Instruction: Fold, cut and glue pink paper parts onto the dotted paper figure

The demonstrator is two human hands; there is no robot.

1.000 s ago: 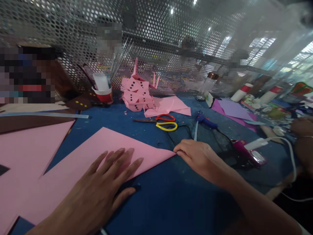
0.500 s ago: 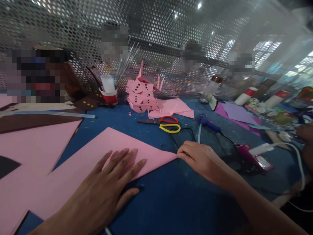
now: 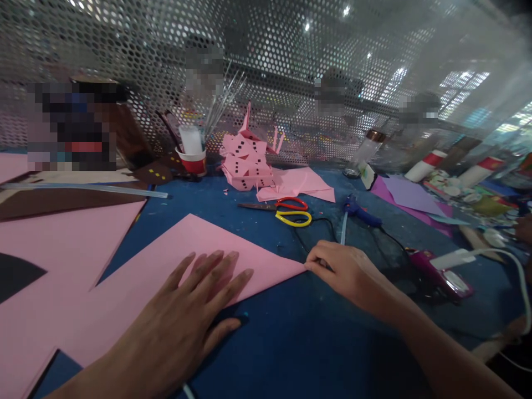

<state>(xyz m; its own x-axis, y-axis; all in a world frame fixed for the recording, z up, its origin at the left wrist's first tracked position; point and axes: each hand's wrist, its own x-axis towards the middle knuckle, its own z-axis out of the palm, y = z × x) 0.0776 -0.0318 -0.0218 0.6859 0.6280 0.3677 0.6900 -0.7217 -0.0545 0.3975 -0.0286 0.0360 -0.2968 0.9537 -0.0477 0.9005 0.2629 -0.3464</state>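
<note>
A large pink paper (image 3: 137, 271), folded to a narrow point at its right end, lies on the blue table (image 3: 282, 343). My left hand (image 3: 187, 310) rests flat on it with the fingers spread. The paper's pointed tip is pinched between the thumb and fingers of my right hand (image 3: 344, 271). Beyond the paper are scissors (image 3: 293, 211) with one red and one yellow handle loop. A blue glue gun (image 3: 361, 213) with a clear stick lies past my right hand.
A spotted pink paper model (image 3: 247, 163) stands at the back, beside a red and white cup (image 3: 194, 162). Purple paper sheets (image 3: 409, 197), a magenta power strip (image 3: 444, 274) and a white cable are at the right. Behind stands a perforated metal screen (image 3: 274, 50).
The whole view has shifted slightly, so things appear a little further right. Both hands keep their places on the pink paper.
</note>
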